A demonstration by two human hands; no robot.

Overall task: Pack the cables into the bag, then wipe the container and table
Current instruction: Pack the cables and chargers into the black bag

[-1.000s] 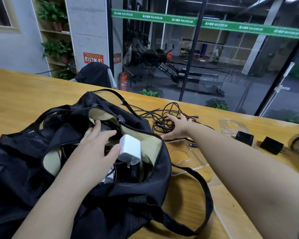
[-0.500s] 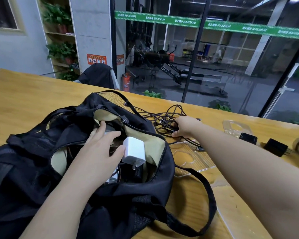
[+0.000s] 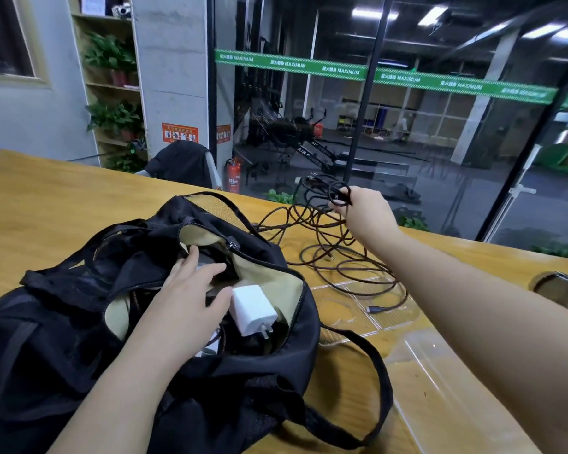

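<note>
A black bag (image 3: 63,339) lies unzipped on the wooden table (image 3: 46,204), its tan lining showing. My left hand (image 3: 191,290) rests flat inside the opening, fingers spread, thumb against a white charger (image 3: 251,309) that sits in the bag. My right hand (image 3: 364,211) is raised beyond the bag and grips a bundle of dark cables (image 3: 328,244). Loops hang from it and trail onto the table, one plug end lying on a clear plastic container (image 3: 391,319).
A larger clear plastic container (image 3: 440,381) lies at the right under my forearm. A bag strap (image 3: 374,388) loops across the table near it. A round cutout (image 3: 561,290) sits at the far right edge. Glass wall stands behind the table.
My right hand closed on the cables and lifted them off the table, so the tangle now hangs and stretches out. The camera view tilted upward. My left hand stayed in the bag.
</note>
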